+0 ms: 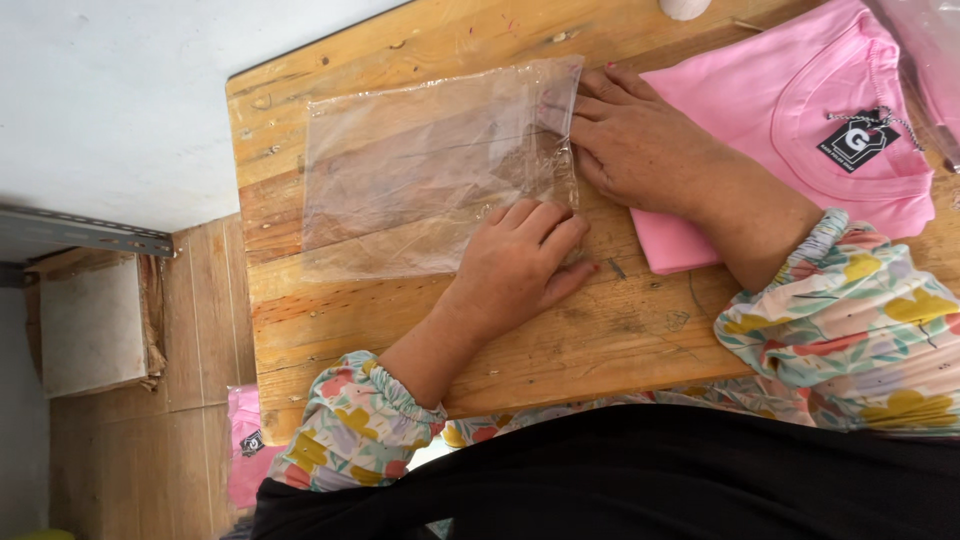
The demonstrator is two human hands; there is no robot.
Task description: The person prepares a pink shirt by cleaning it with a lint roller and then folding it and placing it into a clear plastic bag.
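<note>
A clear plastic bag (420, 175) lies flat on the wooden table (600, 340). My left hand (520, 265) rests on the bag's near right corner, fingers curled down on the film. My right hand (635, 140) lies flat at the bag's right edge, fingertips touching the plastic. Just right of that hand is a folded pink shirt (790, 110) with a black hang tag (855, 142) at its collar; my right wrist lies across the shirt's near left corner. Both sleeves are flowered.
The table's left edge drops to a wooden floor with a small white-topped box (95, 325) and another pink garment (245, 445) lying below. A white wall sits at top left. More clear plastic (925, 50) lies at top right.
</note>
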